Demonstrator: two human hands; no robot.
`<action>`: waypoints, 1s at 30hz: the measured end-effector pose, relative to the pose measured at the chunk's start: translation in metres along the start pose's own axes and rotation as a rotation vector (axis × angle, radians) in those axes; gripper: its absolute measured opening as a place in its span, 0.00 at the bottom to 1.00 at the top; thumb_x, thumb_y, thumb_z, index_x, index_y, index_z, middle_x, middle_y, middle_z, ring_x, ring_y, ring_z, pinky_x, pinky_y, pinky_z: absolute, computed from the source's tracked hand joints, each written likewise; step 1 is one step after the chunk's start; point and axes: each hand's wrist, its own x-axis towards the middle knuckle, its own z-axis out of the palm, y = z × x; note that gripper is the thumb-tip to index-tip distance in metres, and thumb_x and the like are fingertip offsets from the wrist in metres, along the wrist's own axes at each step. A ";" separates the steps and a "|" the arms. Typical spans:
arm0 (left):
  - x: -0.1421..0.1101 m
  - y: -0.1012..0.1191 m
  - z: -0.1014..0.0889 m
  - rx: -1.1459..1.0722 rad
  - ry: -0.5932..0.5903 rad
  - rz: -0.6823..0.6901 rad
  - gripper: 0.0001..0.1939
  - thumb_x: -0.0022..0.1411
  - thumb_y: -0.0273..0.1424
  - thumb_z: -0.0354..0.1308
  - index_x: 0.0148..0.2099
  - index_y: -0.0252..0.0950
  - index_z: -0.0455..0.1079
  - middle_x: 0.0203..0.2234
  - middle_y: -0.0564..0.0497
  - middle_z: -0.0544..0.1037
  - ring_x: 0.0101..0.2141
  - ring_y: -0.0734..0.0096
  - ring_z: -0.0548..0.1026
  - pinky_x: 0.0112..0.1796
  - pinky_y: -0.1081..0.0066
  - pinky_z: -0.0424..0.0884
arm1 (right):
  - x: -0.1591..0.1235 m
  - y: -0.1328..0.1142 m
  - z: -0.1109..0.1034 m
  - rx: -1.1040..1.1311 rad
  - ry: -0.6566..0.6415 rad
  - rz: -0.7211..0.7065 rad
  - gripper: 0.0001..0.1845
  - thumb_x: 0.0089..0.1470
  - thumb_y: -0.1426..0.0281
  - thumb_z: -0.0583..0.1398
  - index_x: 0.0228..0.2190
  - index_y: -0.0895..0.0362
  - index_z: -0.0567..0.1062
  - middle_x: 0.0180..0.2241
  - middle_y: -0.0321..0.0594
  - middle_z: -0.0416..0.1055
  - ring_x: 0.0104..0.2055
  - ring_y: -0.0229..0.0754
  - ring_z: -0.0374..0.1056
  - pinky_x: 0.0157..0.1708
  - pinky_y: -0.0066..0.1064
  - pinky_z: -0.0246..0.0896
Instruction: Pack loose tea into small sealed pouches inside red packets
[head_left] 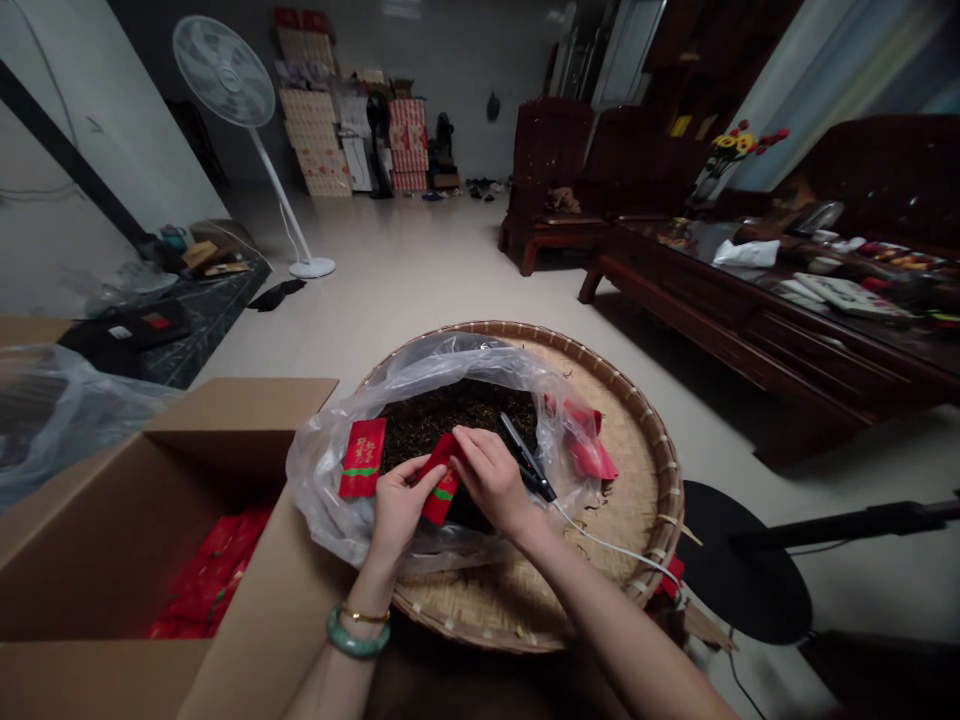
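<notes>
My left hand (pixel 400 498) and my right hand (pixel 491 472) pinch a small red packet (pixel 439 505) with a green band between them, near its top edge. Beneath lies an opened clear plastic bag (pixel 322 470) full of dark loose tea leaves (pixel 442 408). Another red packet (pixel 363 458) with gold lettering rests on the bag's left side. Just beyond my right hand is a black hair straightener (pixel 527 455) with a white cord, lying on the leaves. More red packets (pixel 589 440) show at the bag's right, partly behind its plastic. All this stands on a round woven bamboo tray (pixel 637 430).
An open cardboard box (pixel 300 590) at my left holds several red packets (pixel 214 575). A black round stand base (pixel 739 560) is right of the tray. Farther off are a white fan (pixel 225 72), a dark wooden table (pixel 720 300) and stacked boxes (pixel 315 140).
</notes>
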 end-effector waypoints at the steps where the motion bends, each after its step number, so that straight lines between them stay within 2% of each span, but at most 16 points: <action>1: 0.000 -0.001 0.000 -0.008 -0.004 -0.006 0.15 0.42 0.34 0.66 0.35 0.32 0.77 0.28 0.48 0.81 0.28 0.68 0.76 0.33 0.71 0.74 | -0.001 0.001 0.000 0.000 0.007 -0.009 0.26 0.58 0.75 0.53 0.57 0.56 0.59 0.47 0.49 0.69 0.48 0.46 0.65 0.47 0.41 0.65; 11: -0.006 0.001 0.005 -0.161 -0.010 -0.109 0.17 0.41 0.32 0.68 0.36 0.31 0.76 0.29 0.48 0.81 0.27 0.71 0.76 0.33 0.72 0.74 | -0.004 0.002 0.002 0.014 0.079 -0.041 0.24 0.57 0.76 0.54 0.55 0.57 0.63 0.48 0.50 0.70 0.50 0.44 0.66 0.49 0.39 0.66; 15: -0.009 -0.001 0.006 -0.172 -0.018 -0.132 0.17 0.40 0.32 0.68 0.36 0.31 0.76 0.28 0.48 0.81 0.27 0.71 0.76 0.32 0.72 0.73 | -0.006 0.003 0.001 0.048 0.106 0.010 0.18 0.57 0.76 0.54 0.50 0.58 0.68 0.46 0.50 0.70 0.48 0.43 0.67 0.48 0.35 0.66; 18: -0.010 -0.003 0.005 -0.113 -0.035 -0.096 0.16 0.41 0.32 0.67 0.36 0.31 0.76 0.29 0.48 0.81 0.28 0.70 0.77 0.32 0.72 0.73 | -0.006 0.002 -0.002 0.083 0.115 0.070 0.13 0.57 0.75 0.54 0.43 0.58 0.72 0.42 0.48 0.71 0.44 0.41 0.68 0.44 0.34 0.68; 21: -0.010 -0.003 0.003 -0.013 -0.044 -0.029 0.14 0.44 0.32 0.65 0.35 0.32 0.76 0.29 0.48 0.81 0.29 0.68 0.77 0.34 0.70 0.74 | -0.004 -0.001 -0.007 0.023 0.075 0.119 0.06 0.55 0.70 0.57 0.34 0.57 0.75 0.34 0.45 0.69 0.38 0.43 0.66 0.37 0.37 0.67; 23: -0.009 -0.001 0.002 0.061 -0.034 0.016 0.12 0.44 0.32 0.64 0.34 0.33 0.76 0.29 0.48 0.81 0.29 0.67 0.77 0.34 0.70 0.74 | -0.001 -0.002 -0.011 -0.015 0.017 0.101 0.07 0.54 0.68 0.59 0.28 0.57 0.75 0.29 0.44 0.68 0.35 0.43 0.63 0.33 0.37 0.65; 27: -0.007 0.002 -0.002 0.134 -0.035 0.065 0.13 0.44 0.32 0.64 0.35 0.34 0.76 0.29 0.48 0.81 0.30 0.65 0.78 0.34 0.69 0.75 | 0.004 0.000 -0.020 0.123 -0.087 0.088 0.07 0.55 0.69 0.57 0.29 0.55 0.75 0.28 0.41 0.71 0.34 0.41 0.63 0.33 0.35 0.63; 30: -0.005 -0.001 -0.006 0.075 -0.038 0.023 0.15 0.43 0.33 0.66 0.34 0.31 0.76 0.28 0.47 0.81 0.29 0.65 0.78 0.34 0.67 0.75 | 0.004 0.003 -0.025 0.239 -0.067 0.226 0.06 0.54 0.70 0.58 0.29 0.55 0.75 0.27 0.39 0.72 0.32 0.40 0.65 0.33 0.33 0.63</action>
